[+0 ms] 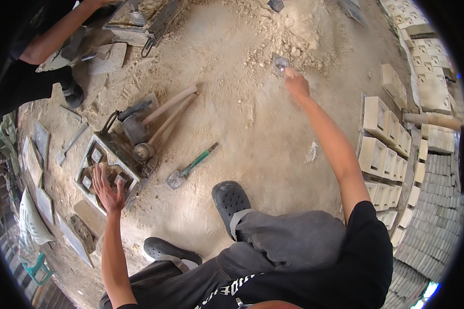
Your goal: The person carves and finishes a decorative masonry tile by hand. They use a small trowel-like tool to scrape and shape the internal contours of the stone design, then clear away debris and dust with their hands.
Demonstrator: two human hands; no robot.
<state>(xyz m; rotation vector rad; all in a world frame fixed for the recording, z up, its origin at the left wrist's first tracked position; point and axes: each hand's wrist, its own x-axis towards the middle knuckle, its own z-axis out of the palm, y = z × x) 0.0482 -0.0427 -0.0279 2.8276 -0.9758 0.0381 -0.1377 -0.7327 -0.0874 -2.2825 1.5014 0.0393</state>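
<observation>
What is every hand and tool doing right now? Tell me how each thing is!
left hand: open, fingers spread, over the mould
right hand: stretched out, pinching a small grey piece
metal mould: on the sand, press handles lying flat
green-handled hammer: lying on the sand, untouched
cast blocks: standing in rows

Two hands (107, 186), one hammer (191, 167), two clogs (231, 202).
</observation>
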